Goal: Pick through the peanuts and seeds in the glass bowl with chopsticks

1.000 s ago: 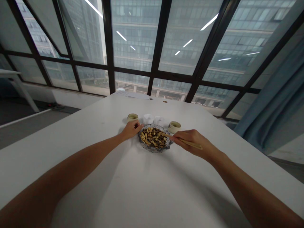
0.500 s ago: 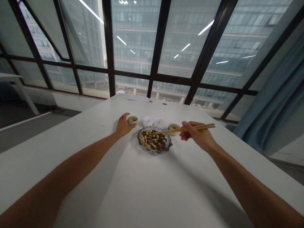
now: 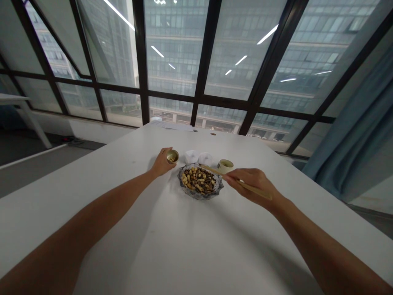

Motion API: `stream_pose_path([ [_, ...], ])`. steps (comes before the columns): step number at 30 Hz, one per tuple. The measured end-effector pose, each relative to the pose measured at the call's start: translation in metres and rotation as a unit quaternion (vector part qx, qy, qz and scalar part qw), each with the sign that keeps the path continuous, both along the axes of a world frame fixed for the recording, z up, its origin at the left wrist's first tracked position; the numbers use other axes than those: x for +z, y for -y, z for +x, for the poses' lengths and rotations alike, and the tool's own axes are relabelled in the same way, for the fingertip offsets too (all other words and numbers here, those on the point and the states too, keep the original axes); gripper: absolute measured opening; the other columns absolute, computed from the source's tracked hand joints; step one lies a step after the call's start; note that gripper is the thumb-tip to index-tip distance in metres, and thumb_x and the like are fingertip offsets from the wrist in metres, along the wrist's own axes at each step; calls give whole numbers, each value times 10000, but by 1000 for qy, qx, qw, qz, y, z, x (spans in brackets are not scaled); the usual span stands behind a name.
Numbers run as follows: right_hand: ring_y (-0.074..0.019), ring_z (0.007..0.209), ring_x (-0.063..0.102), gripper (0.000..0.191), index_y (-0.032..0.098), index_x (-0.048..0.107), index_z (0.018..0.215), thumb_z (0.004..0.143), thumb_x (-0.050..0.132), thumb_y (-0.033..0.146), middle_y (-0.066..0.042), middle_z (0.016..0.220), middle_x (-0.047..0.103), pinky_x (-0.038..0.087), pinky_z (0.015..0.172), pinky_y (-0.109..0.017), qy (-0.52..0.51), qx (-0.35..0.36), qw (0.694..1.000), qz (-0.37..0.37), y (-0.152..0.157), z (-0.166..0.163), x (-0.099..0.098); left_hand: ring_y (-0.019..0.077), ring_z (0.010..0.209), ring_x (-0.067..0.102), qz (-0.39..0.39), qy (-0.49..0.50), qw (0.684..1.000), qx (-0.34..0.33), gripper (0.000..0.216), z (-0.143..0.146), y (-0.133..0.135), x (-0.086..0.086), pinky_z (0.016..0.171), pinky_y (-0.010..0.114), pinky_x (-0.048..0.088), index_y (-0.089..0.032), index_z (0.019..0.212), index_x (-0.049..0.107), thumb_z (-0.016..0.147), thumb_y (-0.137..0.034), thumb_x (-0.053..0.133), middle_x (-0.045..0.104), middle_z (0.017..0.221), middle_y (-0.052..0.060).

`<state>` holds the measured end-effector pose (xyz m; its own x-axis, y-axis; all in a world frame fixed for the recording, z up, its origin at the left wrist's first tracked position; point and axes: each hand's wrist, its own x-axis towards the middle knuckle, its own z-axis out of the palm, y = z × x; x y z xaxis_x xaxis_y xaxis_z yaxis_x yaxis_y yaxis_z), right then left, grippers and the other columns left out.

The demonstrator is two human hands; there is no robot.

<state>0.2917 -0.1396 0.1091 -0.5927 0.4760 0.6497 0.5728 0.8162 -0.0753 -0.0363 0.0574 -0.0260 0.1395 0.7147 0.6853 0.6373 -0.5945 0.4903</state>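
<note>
A glass dish (image 3: 200,193) of mixed peanuts and dark seeds sits mid-table. My right hand (image 3: 253,182) is closed on a pair of wooden chopsticks (image 3: 215,171), whose tips rest over the dish's far right edge. My left hand (image 3: 161,163) is wrapped round a small beige cup (image 3: 172,156) left of the dish and tilts it toward me. A second small beige cup (image 3: 225,165) stands upright just right of the dish, behind the chopsticks.
Two small white cups (image 3: 198,157) stand behind the dish. The white table (image 3: 190,246) runs to a wall of dark-framed windows; papers (image 3: 172,124) lie at its far edge. A blue curtain (image 3: 359,135) hangs on the right, another table (image 3: 18,106) far left.
My right hand lifted the chopsticks off the dish, then lowered them back to it. My left hand left the dish's rim, reached the left cup and now grips and tilts it.
</note>
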Motion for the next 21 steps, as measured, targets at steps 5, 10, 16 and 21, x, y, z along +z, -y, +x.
stream_pose_path([
  [5, -131, 558, 626, 302, 179, 667, 848, 1064, 486, 288, -59, 682, 701, 454, 545, -249, 110, 44, 988, 103, 11, -11, 5, 294, 1265, 545, 35, -9, 999, -14, 703, 1, 3, 2, 1137, 470, 445, -187, 1297, 508, 642, -171, 764, 544, 1299, 108],
  [10, -131, 530, 630, 311, 183, 680, 823, 1051, 509, 308, -50, 662, 703, 456, 517, -245, 64, 41, 993, 85, 9, -8, 4, 298, 1271, 548, 11, -5, 1000, -5, 726, 2, 5, 3, 1145, 464, 435, -184, 1300, 519, 631, -204, 800, 557, 1307, 111],
  [16, -157, 462, 658, 455, 186, 687, 694, 932, 626, 569, -54, 583, 711, 515, 446, -247, -247, -103, 957, -110, -7, -1, -4, 296, 1232, 599, -150, 40, 983, 97, 741, 3, -3, 12, 1091, 392, 473, -191, 1301, 565, 637, -358, 848, 597, 1338, 118],
  [21, -175, 439, 656, 552, 164, 668, 653, 749, 745, 702, -91, 579, 716, 534, 410, -263, -425, -103, 868, -235, -21, 6, -2, 309, 1228, 614, -275, -14, 953, 125, 848, -1, -20, 34, 1016, 376, 497, -192, 1343, 532, 608, -449, 866, 587, 1411, 163],
])
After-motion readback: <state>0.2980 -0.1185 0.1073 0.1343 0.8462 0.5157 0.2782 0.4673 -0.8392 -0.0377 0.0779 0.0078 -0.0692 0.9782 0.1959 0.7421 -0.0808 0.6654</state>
